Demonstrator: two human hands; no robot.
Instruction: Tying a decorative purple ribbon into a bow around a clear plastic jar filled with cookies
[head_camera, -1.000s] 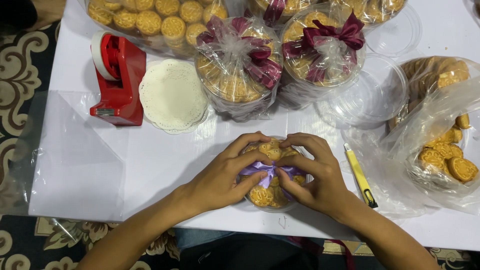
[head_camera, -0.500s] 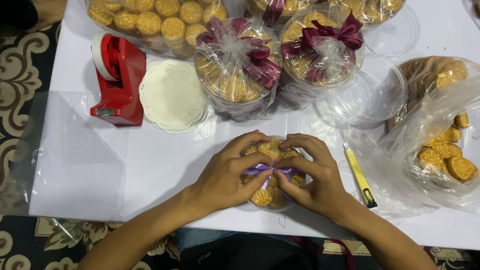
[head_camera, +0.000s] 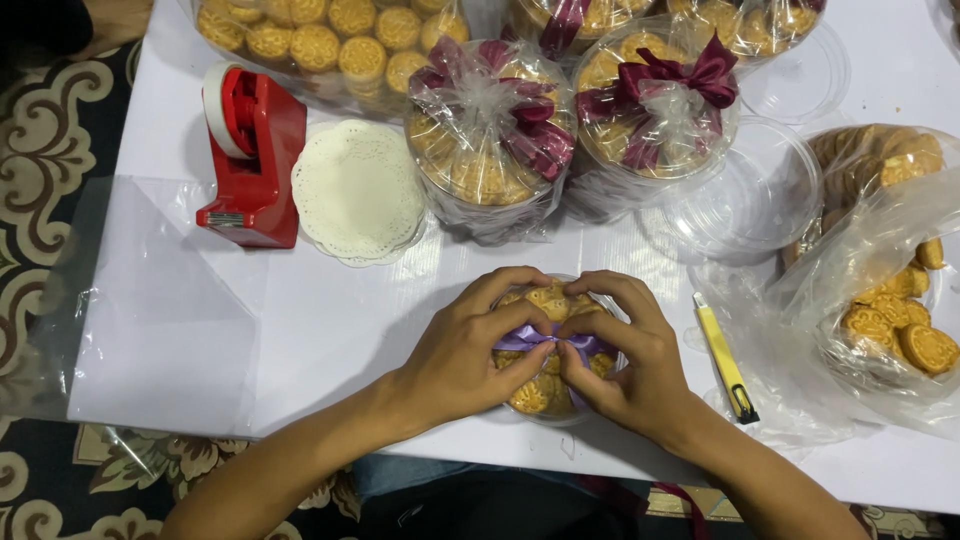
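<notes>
1. Our left hand (head_camera: 460, 350) and right hand (head_camera: 625, 355) pinch the purple ribbon (head_camera: 545, 342) tight, fingers closed on it.
2. The ribbon lies across a small round tub (head_camera: 545, 395) full of yellow cookies, near the front edge of the white bench (head_camera: 330, 330).
3. Behind stand two wrapped tubs (head_camera: 490, 140) with dark red bows.
4. On the right lies a yellow cutter (head_camera: 725, 355), beside a clear bag of cookies (head_camera: 890, 310).

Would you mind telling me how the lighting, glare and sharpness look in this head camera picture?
Head view: even, bright overhead light; the white table is nearly washed out. Glare glints on the wrapped cookie tubs and clear bags. Soft shadows lie under both hands. The purple ribbon looks slightly soft.
</notes>
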